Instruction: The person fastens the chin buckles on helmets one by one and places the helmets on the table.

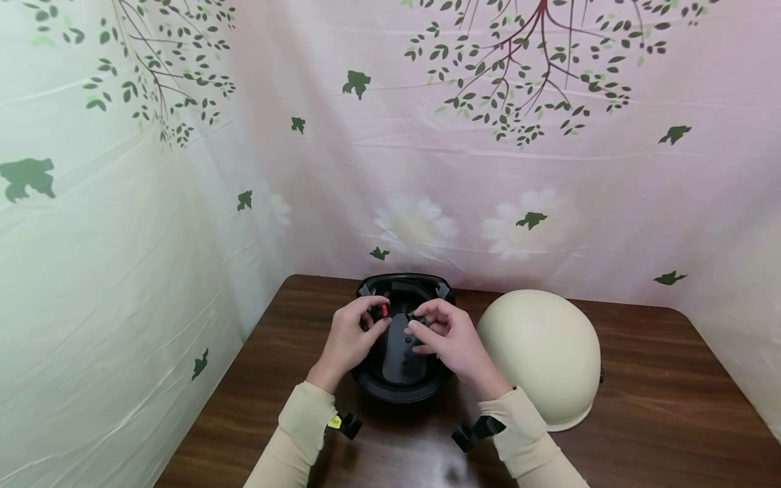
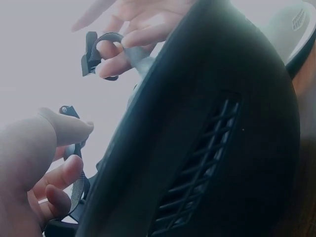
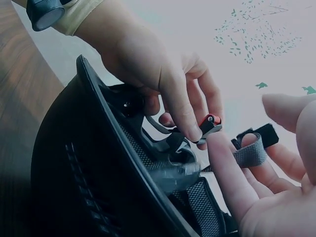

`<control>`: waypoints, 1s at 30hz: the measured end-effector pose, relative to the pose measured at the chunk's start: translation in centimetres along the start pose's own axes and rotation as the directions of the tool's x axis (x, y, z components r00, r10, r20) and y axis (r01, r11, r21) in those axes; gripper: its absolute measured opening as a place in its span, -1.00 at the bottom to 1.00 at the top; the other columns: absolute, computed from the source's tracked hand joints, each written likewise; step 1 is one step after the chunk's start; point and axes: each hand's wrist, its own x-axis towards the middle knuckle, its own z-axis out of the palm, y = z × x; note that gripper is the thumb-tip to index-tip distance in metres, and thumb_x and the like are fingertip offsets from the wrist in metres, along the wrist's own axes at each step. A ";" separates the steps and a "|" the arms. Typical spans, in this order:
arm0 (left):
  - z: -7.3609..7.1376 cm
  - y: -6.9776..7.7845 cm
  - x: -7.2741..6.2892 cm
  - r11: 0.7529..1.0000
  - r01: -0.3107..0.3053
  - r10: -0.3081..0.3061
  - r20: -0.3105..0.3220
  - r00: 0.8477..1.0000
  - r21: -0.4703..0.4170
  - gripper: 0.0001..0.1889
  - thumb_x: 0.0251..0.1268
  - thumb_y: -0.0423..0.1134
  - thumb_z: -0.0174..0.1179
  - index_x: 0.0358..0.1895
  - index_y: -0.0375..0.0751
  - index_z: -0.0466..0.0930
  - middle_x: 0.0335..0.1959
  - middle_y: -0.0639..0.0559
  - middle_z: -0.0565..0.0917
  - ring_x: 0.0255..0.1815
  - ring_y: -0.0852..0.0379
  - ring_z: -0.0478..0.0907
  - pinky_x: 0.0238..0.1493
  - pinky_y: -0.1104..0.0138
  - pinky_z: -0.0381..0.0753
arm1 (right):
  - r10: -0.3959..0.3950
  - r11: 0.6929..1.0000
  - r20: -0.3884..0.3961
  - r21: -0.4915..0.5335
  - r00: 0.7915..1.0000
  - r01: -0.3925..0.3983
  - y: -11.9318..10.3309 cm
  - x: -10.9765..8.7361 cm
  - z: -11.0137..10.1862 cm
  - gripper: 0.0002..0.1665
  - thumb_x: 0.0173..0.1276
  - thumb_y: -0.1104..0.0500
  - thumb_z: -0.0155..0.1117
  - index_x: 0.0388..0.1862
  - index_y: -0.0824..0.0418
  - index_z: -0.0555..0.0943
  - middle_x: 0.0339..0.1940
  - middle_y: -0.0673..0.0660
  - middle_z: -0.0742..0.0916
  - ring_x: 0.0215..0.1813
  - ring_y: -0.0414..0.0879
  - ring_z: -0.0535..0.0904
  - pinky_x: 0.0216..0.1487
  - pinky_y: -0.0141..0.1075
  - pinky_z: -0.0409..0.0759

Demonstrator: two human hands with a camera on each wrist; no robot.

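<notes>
A black helmet [image 1: 399, 393] lies upside down, its padded inside facing up. Above its opening, my left hand [image 1: 348, 335] pinches a strap buckle with a red part [image 3: 212, 120] between thumb and fingers. Opposite it, my right hand [image 1: 454, 339] holds the other black buckle piece [image 3: 268, 135], and its grey strap [image 3: 251, 154] curves round a finger. The two buckle pieces are apart. A vent grille [image 2: 200, 168] shows on the helmet's shell in the left wrist view.
To the right of the black helmet, a cream helmet [image 1: 539, 352] rests dome up on the brown wooden table [image 1: 659, 407]. A patterned cloth [image 1: 366, 169] hangs behind the table and along its sides.
</notes>
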 end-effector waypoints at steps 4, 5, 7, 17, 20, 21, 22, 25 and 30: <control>0.0 0.1 0.1 1.000 0.002 -0.002 0.005 1.000 0.000 -0.66 0.29 -0.37 0.49 0.12 -0.15 0.73 -0.13 0.01 0.74 -0.45 0.24 0.53 -0.47 0.38 0.54 | 0.009 0.999 0.005 -0.034 1.000 -0.009 -0.2 0.0 -0.1 -0.77 0.57 0.22 0.31 0.06 0.35 0.59 -0.07 0.36 0.73 -0.06 -0.04 0.80 -0.19 -0.02 0.80; 0.0 0.1 0.1 1.000 0.007 -0.007 0.009 1.000 0.004 -0.66 0.30 -0.36 0.48 0.12 -0.13 0.73 -0.12 0.01 0.74 -0.44 0.24 0.53 -0.46 0.38 0.54 | 0.009 0.999 0.007 -0.041 1.000 -0.009 -0.2 0.0 -0.1 -0.77 0.58 0.22 0.30 0.06 0.35 0.59 -0.06 0.36 0.73 -0.06 -0.05 0.80 -0.19 -0.02 0.80; 0.0 0.1 0.2 1.000 0.011 -0.012 0.015 1.000 0.007 -0.66 0.30 -0.36 0.48 0.12 -0.16 0.73 -0.12 0.01 0.73 -0.43 0.23 0.53 -0.45 0.38 0.55 | 0.011 0.999 0.012 -0.048 1.000 -0.010 -0.2 0.0 -0.2 -0.78 0.57 0.23 0.30 0.06 0.35 0.59 -0.06 0.37 0.74 -0.07 -0.08 0.79 -0.19 -0.03 0.80; 0.0 0.1 0.2 1.000 -0.008 0.007 0.020 1.000 0.023 -0.64 0.32 -0.36 0.46 0.16 -0.11 0.74 0.00 -0.01 0.74 -0.36 0.19 0.55 -0.36 0.33 0.60 | 0.019 0.999 0.012 -0.035 1.000 -0.018 -0.6 0.2 -0.3 -0.67 0.53 0.33 0.31 0.16 0.34 0.45 0.00 0.49 0.73 0.03 0.24 0.78 -0.20 -0.05 0.80; -0.1 0.1 0.3 0.999 -0.004 0.002 0.037 0.999 0.037 -0.63 0.33 -0.35 0.45 0.18 -0.07 0.73 0.05 0.00 0.74 -0.35 0.19 0.55 -0.34 0.32 0.62 | 0.020 0.999 0.014 -0.039 1.000 -0.019 -0.7 0.2 -0.4 -0.59 0.53 0.34 0.30 0.26 0.33 0.40 -0.03 0.45 0.74 0.08 0.39 0.73 -0.19 -0.05 0.80; -0.1 0.2 0.2 0.999 -0.002 0.000 0.043 0.999 0.042 -0.62 0.33 -0.35 0.45 0.19 -0.06 0.73 0.05 0.00 0.74 -0.34 0.20 0.55 -0.34 0.33 0.62 | 0.023 0.999 0.016 -0.043 1.000 -0.022 -0.7 0.2 -0.4 -0.56 0.53 0.34 0.30 0.29 0.32 0.39 -0.04 0.43 0.75 0.08 0.36 0.74 -0.19 -0.05 0.80; -0.1 0.3 0.2 0.999 0.002 -0.004 0.049 0.999 0.048 -0.62 0.34 -0.35 0.45 0.19 -0.06 0.73 0.05 0.00 0.74 -0.35 0.20 0.55 -0.35 0.34 0.62 | 0.023 0.999 0.020 -0.047 1.000 -0.022 -0.7 0.2 -0.5 -0.54 0.54 0.34 0.29 0.31 0.32 0.39 -0.05 0.42 0.75 0.07 0.31 0.75 -0.18 -0.06 0.80; -0.2 0.4 0.2 0.998 0.006 -0.010 0.061 0.998 0.064 -0.63 0.33 -0.35 0.46 0.19 -0.10 0.72 0.03 0.00 0.75 -0.36 0.21 0.55 -0.37 0.37 0.61 | 0.026 0.997 0.028 -0.073 0.999 -0.024 -0.8 0.2 -0.7 -0.50 0.54 0.34 0.28 0.38 0.29 0.40 -0.05 0.40 0.75 0.01 0.13 0.80 -0.16 -0.06 0.80; -0.1 0.7 0.4 0.997 0.002 -0.008 0.071 0.997 0.079 -0.65 0.30 -0.35 0.48 0.13 -0.15 0.73 -0.01 -0.01 0.77 -0.37 0.21 0.55 -0.36 0.38 0.62 | 0.021 0.993 0.025 -0.118 0.999 -0.018 -0.8 0.3 -0.8 -0.52 0.54 0.35 0.28 0.38 0.30 0.48 -0.07 0.38 0.75 -0.03 0.07 0.81 -0.17 -0.09 0.80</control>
